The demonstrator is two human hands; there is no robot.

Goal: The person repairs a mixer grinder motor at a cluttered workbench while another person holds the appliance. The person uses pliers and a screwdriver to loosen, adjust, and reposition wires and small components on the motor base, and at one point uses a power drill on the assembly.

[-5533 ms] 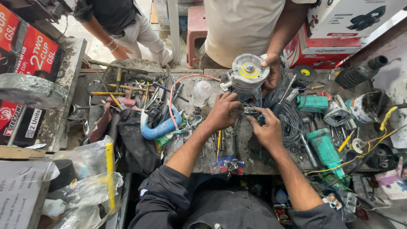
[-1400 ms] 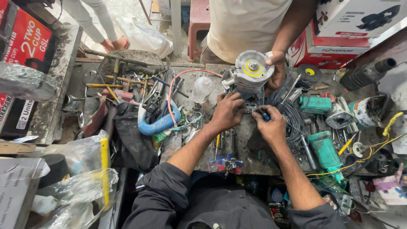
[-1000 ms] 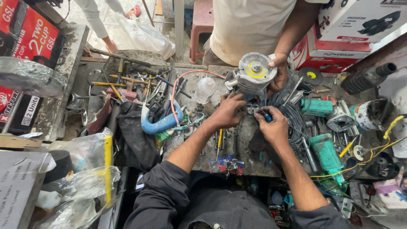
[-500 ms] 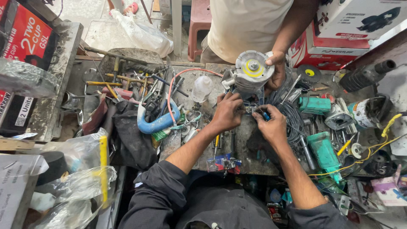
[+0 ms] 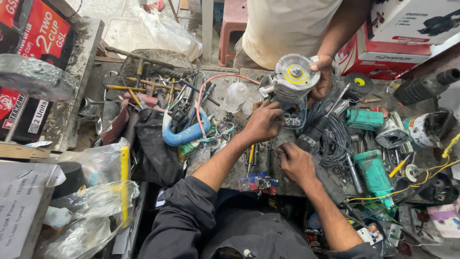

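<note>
A dark grey, long-sleeved shirt is worn, with both sleeves pushed up to the elbows so that the forearms are left bare. The left hand [image 5: 262,123] and right hand [image 5: 297,164] are ungloved.

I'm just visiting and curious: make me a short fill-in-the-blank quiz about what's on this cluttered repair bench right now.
1. The person's left hand touches the base of a grey power tool whose round top has a ____ ring.
2. Another person's hand steadies that tool from the ____ side of the bench.
3. The curved hose left of the hands is ____.
4. The person's right hand rests beside a coil of ____ cable.

Missing words: yellow; far; blue; black
</note>
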